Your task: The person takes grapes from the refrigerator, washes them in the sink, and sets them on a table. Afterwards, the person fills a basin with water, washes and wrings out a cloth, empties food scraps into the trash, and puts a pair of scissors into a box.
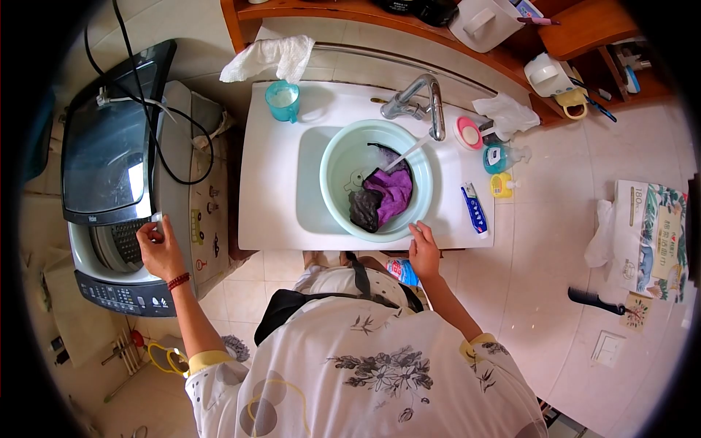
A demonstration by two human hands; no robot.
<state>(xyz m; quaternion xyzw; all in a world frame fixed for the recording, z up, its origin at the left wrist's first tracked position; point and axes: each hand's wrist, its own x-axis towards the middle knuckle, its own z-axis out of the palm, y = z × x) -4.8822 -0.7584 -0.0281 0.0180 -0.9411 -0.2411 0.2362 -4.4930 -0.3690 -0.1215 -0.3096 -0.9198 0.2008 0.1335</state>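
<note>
A purple-and-black cloth point(394, 193) lies in a round pale-green plastic basin point(337, 171), apparently set to catch water point(410, 152) from the chrome tap point(437, 120), the left hand point(161, 253) narrowed at a small white piece point(156, 217), grip uncertain, the loosely parted right hand point(425, 255) beside the basin.

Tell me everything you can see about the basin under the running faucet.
The basin is round, pale mint green and smooth, apparently plastic, with a rolled rim. It sits upright in the white sink. A stream from the chrome faucet falls into it, and inside are water and crumpled purple and black fabric. The right hand is at its near rim; whether they touch is hard to tell.
</note>
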